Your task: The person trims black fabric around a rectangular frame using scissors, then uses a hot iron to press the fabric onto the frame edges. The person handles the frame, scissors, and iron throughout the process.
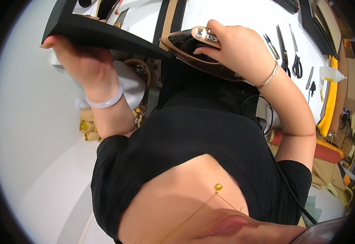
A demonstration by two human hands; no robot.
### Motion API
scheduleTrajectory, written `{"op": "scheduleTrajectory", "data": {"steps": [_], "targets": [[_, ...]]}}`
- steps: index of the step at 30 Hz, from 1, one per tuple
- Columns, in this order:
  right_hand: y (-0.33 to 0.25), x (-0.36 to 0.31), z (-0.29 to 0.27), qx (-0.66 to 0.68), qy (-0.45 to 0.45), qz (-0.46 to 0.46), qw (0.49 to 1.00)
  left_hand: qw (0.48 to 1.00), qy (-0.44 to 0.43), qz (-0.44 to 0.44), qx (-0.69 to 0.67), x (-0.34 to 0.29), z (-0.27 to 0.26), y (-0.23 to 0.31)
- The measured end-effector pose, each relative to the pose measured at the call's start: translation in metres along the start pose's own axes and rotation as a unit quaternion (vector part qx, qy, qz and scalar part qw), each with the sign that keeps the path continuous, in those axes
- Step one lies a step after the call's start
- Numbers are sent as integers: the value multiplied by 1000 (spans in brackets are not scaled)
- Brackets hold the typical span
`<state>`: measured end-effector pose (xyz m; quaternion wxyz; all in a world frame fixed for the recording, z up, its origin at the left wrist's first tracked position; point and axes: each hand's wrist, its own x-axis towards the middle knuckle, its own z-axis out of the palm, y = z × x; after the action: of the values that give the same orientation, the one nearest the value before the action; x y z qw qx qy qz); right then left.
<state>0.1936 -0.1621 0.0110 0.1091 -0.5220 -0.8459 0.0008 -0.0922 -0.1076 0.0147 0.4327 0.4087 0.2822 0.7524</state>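
A black, box-like frame [116, 38] with an open middle stands tilted at the upper left. My left hand [86, 63] grips its near side: the thumb lies at the left corner and some fingertips show inside the opening. In my right hand [244, 49] is a clothes iron [185, 55] with a dark glossy body and a beige-gold handle. The thumb and fingers wrap round that handle. The iron's tip points left, close to the frame's right corner; whether they touch I cannot tell. The soleplate is hidden.
On the white table [234, 12] at right lie black-handled scissors [297, 65], dark shears [283, 53], a small cutter [271, 46] and a white squeeze bottle [332, 74]. A dark cord [287, 183] runs past my right side. Rolls of material [328, 153] stand at far right.
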Motion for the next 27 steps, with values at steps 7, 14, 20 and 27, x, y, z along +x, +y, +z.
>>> {"op": "scheduleTrajectory", "data": {"steps": [7, 14, 20, 27], "targets": [[-2, 54, -8, 43, -83, -76, 993, 994, -6, 68, 87, -7, 2, -20], [-16, 83, 22, 28, -43, -127, 991, 984, -49, 63, 157, -35, 29, -17], [-12, 92, 0, 70, -126, -136, 980, 981, -91, 61, 163, -33, 46, -2], [107, 16, -88, 73, -64, 87, 991, 979, -174, 18, 106, -28, 21, -22]]}}
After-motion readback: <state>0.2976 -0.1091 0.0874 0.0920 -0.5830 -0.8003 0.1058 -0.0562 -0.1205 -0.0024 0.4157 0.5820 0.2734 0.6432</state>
